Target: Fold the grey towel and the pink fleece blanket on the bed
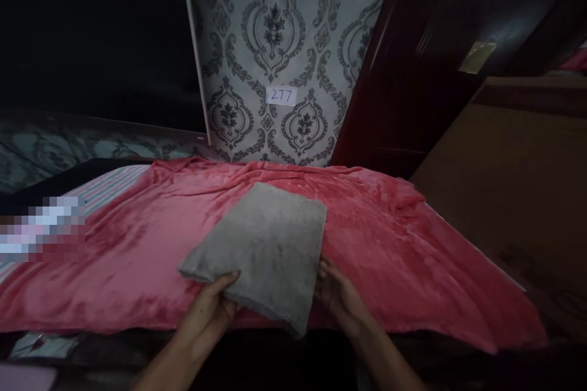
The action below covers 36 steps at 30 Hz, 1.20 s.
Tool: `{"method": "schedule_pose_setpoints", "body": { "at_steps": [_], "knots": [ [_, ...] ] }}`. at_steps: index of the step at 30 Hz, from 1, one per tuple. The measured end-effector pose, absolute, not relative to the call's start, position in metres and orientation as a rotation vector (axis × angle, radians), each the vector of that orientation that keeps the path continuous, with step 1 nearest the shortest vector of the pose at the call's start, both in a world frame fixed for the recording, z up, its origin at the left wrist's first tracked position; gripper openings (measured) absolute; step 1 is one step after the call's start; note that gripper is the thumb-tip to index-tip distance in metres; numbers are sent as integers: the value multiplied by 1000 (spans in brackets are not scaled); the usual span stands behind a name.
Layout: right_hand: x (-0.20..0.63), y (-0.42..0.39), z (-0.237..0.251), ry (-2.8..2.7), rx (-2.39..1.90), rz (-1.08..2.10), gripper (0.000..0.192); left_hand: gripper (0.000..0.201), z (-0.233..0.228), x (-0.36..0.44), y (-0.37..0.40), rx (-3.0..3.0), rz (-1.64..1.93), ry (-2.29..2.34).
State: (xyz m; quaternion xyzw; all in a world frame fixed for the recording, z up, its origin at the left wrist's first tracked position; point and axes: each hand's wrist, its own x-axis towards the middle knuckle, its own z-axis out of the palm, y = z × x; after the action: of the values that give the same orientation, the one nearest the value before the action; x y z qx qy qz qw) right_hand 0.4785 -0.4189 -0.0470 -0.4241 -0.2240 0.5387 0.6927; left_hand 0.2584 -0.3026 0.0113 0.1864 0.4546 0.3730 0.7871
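A flat grey rectangular slab (270, 244) with a mottled surface and slightly fuzzy edges is held tilted above a pink-red plush blanket (151, 244). Whether it is folded cloth or a stiff board, I cannot tell. My left hand (215, 302) pinches its near left edge, thumb on top and fingers underneath. At the slab's right edge is my right hand (342, 296), its fingers curled against that side and partly hidden behind it.
Beneath the blanket, a striped cloth (110, 186) shows at the left. A dark screen (92, 36) stands at the back left, beside patterned wallpaper (275, 18) bearing a paper label (281, 96). A brown board (504, 195) leans at the right, near a dark red door (413, 61).
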Motion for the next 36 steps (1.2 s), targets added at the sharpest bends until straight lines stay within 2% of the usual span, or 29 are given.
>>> {"method": "schedule_pose_setpoints", "body": {
  "at_steps": [6,13,18,25,30,36],
  "knots": [
    [535,-383,-39,-419,-912,1306,26,48,37,185,-279,436,808,1177],
    [558,-343,-29,-553,-1194,1396,32,30,6,109,-259,508,738,1337],
    [553,-293,-11,-942,-1463,1192,29,26,8,118,-265,499,847,1320],
    [513,-243,-3,-1017,-1513,1229,25,42,19,134,-266,701,988,1275],
    [506,-259,7,-1026,-1481,1164,30,47,52,134,-247,877,998,1216],
    [534,-313,55,-926,-1284,853,53,52,116,169,-179,1201,853,1003]
  ]
}}
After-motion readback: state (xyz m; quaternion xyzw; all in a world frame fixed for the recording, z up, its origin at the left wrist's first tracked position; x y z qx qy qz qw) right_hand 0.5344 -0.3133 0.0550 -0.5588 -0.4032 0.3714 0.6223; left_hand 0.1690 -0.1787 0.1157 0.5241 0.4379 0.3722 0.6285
